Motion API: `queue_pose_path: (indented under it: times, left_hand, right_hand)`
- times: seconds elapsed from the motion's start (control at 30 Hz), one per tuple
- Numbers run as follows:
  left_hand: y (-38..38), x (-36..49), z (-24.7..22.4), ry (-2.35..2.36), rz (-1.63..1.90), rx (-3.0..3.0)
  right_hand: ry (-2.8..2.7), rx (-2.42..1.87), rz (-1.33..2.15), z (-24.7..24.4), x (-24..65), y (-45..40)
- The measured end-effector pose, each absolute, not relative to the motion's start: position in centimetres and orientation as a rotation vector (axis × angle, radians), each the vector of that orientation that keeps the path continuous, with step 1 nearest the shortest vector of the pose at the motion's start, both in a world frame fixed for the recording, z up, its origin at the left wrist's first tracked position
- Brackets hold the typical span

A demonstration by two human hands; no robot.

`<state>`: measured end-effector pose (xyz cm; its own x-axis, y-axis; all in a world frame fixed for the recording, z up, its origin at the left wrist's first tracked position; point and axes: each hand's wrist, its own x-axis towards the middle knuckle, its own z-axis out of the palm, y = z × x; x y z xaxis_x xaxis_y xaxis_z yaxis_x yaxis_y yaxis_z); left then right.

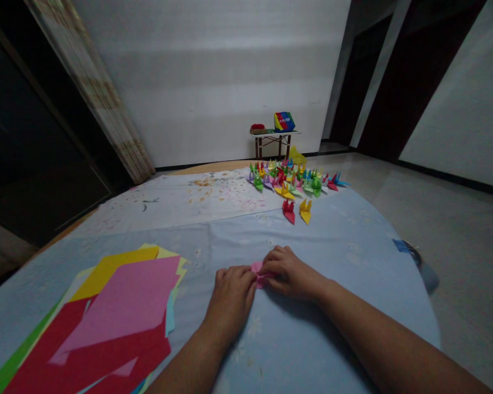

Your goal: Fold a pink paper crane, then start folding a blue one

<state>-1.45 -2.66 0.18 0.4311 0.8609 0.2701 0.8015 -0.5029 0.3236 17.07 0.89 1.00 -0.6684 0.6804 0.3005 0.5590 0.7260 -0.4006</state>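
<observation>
A small piece of folded pink paper (pixel 258 267) lies on the blue tablecloth between my two hands. My left hand (pixel 235 287) rests on the cloth, its fingertips pressed together at the paper's left edge. From the right, my right hand (pixel 290 272) pinches the paper between thumb and fingers. Part of the paper is covered by the fingers, so its exact folded shape is hard to make out. Beyond my hands stand a red origami crane (pixel 288 212) and a yellow origami crane (pixel 306 211), apart from the larger group.
Loose coloured sheets (pixel 127 301) are piled to the left. Several folded paper cranes (pixel 287 178) crowd the table's far right. The round table's cloth (pixel 345 306) ends at the right, where a dark object hangs by the edge. A small side table (pixel 273 134) stands against the wall.
</observation>
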Motion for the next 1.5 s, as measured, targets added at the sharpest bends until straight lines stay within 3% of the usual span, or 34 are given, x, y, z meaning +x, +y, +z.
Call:
queue_pose_path:
  times: [0.57, 0.9, 1.5]
  left_hand:
    - [-2.7, -1.6, 0.6, 1.419, 0.542, 2.605]
    - [-2.7, -1.3, 0.5, 1.463, 0.515, 2.564]
    - [-2.4, -0.6, -0.6, 1.582, 0.781, 2.322]
  right_hand:
    - [-2.59, -0.999, 0.324, 0.9, 17.7, 1.3]
    - [-2.512, -0.968, 0.465, -0.1, 17.7, 1.6]
    - [-2.315, -1.211, 0.633, -0.7, 16.8, 2.0]
